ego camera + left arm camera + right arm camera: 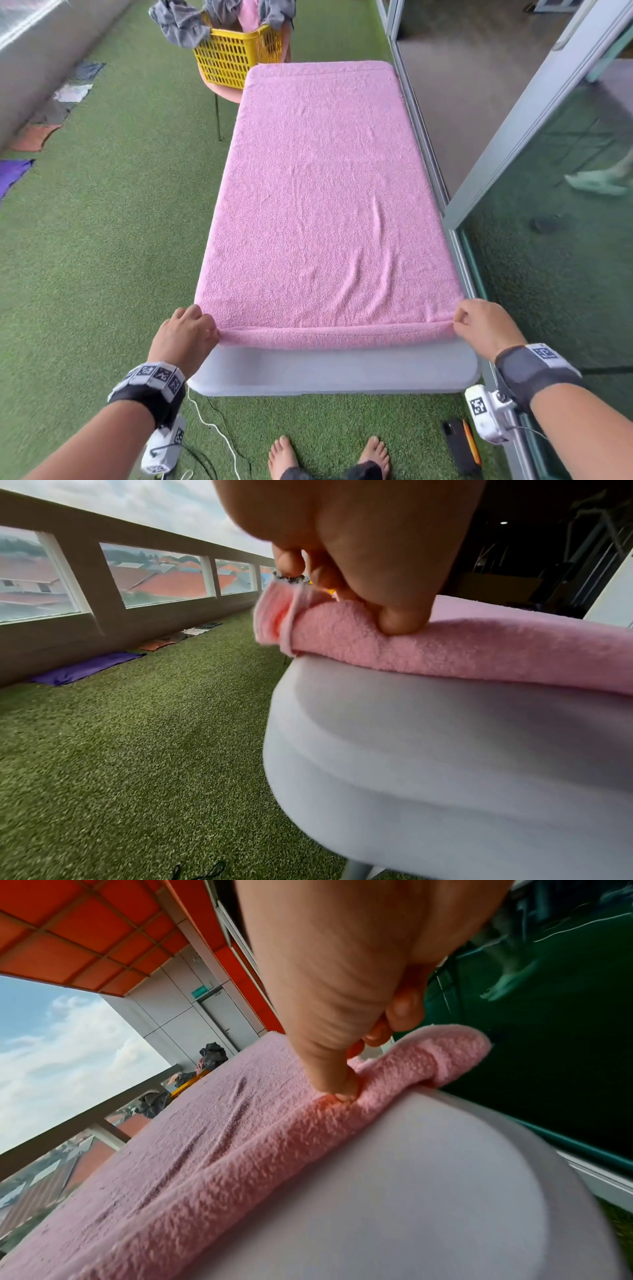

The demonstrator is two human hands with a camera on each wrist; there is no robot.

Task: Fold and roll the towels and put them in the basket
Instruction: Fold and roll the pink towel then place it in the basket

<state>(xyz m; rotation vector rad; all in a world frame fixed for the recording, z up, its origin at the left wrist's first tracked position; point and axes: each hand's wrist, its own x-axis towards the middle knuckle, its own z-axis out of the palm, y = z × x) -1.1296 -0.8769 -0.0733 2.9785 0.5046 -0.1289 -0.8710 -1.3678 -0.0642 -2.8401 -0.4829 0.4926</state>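
A pink towel (325, 192) lies flat along a white table (335, 371), folded double, with its near edge turned over into a thin roll (337, 335). My left hand (191, 329) pinches the roll's left end (325, 631), thumb pressed into the cloth. My right hand (479, 325) pinches the roll's right end (428, 1064), thumb (342, 1091) dug into the fold. A yellow basket (236, 54) stands beyond the table's far left corner, with grey and pink towels (181, 24) draped over its rim.
A glass sliding door and its metal frame (431, 164) run close along the table's right side. Green turf (102, 240) lies to the left, with several cloths (44, 133) by the wall. A phone and an orange pen (462, 445) lie near my bare feet (329, 455), beside cables (215, 428).
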